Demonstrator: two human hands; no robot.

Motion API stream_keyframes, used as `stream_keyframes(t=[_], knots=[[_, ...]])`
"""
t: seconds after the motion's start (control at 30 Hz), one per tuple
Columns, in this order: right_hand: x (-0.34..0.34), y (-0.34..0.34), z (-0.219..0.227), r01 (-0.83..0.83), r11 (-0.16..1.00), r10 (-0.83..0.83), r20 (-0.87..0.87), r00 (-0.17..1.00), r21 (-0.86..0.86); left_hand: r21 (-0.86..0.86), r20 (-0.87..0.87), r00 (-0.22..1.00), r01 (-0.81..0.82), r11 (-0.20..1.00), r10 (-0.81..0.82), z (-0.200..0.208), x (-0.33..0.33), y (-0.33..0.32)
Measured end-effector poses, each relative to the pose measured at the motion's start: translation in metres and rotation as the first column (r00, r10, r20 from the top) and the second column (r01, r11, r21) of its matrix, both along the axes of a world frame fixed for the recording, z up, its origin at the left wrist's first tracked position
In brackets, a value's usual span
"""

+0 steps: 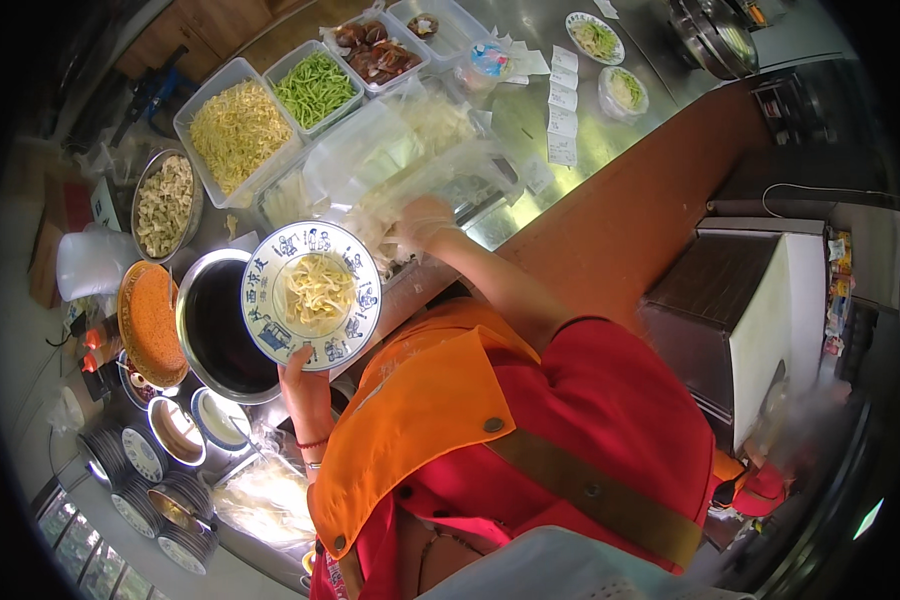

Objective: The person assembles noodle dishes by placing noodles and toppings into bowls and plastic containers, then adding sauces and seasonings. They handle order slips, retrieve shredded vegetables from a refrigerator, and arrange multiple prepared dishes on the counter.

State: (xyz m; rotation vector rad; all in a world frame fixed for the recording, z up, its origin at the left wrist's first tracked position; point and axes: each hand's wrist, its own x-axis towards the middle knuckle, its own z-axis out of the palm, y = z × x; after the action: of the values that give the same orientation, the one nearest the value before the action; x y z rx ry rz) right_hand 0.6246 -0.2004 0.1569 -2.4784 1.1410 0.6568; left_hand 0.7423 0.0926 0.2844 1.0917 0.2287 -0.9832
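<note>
My left hand (pixel 297 366) grips the near rim of a white and blue patterned bowl (pixel 353 262) that has pale flat noodles (pixel 316 286) in its middle. The bowl hangs over a large steel pot (pixel 196 290) with dark liquid. My right hand (pixel 422 222), in a thin clear glove, reaches forward into a heap of white noodle sheets (pixel 382 232) lying on clear plastic on the steel counter. Its fingers are curled into the heap.
Clear tubs at the back hold yellow shreds (pixel 236 128), green beans (pixel 316 88) and dark brown pieces (pixel 375 52). A steel bowl of beige chunks (pixel 164 204) and an orange lid (pixel 151 322) sit to the left. Stacked small bowls (pixel 160 470) stand at the near left. Paper slips (pixel 562 122) lie on the counter.
</note>
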Motion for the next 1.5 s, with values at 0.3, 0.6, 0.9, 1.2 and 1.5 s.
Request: stream_keyframes(t=[0.3,0.6,0.9,1.2,1.5], knots=[[0.018,0.009,0.003,-0.132,0.991,0.132,-0.036,0.991,-0.002,0.004,0.008,1.0,0.005,1.0,-0.005,0.003,0.001,0.002],[-0.028,-0.037,0.002,-0.115,0.993,0.115,0.005,0.993,-0.034,-0.003,0.023,0.999,0.043,0.999,-0.043,0.006,-0.003,-0.012],[-0.017,-0.018,-0.023,-0.128,0.982,0.125,-0.028,0.992,-0.14,-0.031,0.014,0.992,0.129,0.991,-0.129,-0.002,0.005,-0.018],[-0.061,-0.048,0.029,-0.142,0.989,0.125,0.31,0.943,0.031,-0.052,-0.002,0.991,0.135,0.989,-0.136,-0.002,0.0,-0.031],[-0.046,-0.021,0.012,-0.231,0.969,0.229,-0.033,0.973,-0.087,-0.05,-0.015,0.989,0.144,0.988,-0.145,-0.007,-0.003,-0.045]])
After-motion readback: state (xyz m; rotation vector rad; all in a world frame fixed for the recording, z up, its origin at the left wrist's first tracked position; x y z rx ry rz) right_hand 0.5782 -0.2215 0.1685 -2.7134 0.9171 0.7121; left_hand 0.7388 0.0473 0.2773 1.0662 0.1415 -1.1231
